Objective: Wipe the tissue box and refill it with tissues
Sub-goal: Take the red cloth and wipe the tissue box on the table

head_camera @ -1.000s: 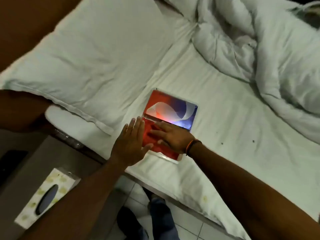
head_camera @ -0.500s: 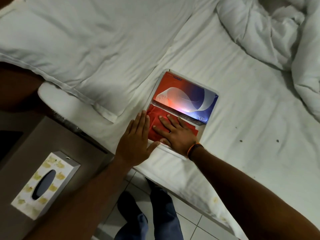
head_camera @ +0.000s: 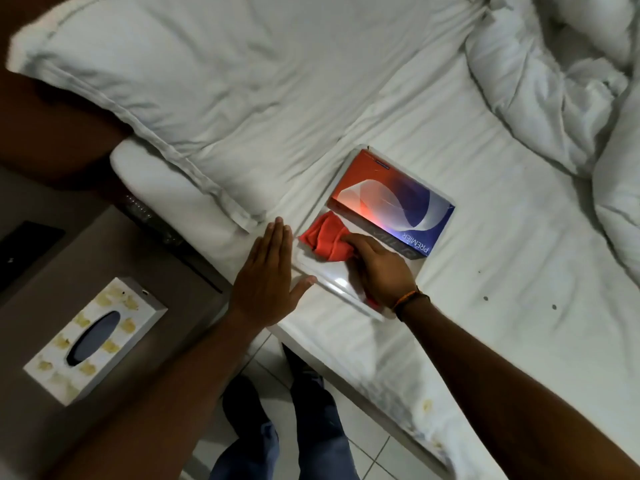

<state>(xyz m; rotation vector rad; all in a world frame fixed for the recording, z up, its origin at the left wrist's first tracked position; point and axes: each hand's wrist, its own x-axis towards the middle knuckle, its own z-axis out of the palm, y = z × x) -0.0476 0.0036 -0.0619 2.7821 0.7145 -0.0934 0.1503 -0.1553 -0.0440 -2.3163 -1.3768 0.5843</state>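
Tissue box tray (head_camera: 329,281) lies on the bed (head_camera: 485,244) near its edge, with the Premier tissue pack (head_camera: 391,202) on its far half; wiping looks to be in hand, refilling not yet begun. The red cloth (head_camera: 325,237) sits bunched on the near half under the right hand (head_camera: 381,268), fingers curled on it, while the left hand (head_camera: 266,282) lies flat just beside the tray, fingers straight, thumb at its rim. Next, I judge, the cloth must sweep the bare glossy strip.

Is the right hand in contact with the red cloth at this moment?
Touching. The head view shows the right hand gripping the bunched red cloth, with no gap between them.
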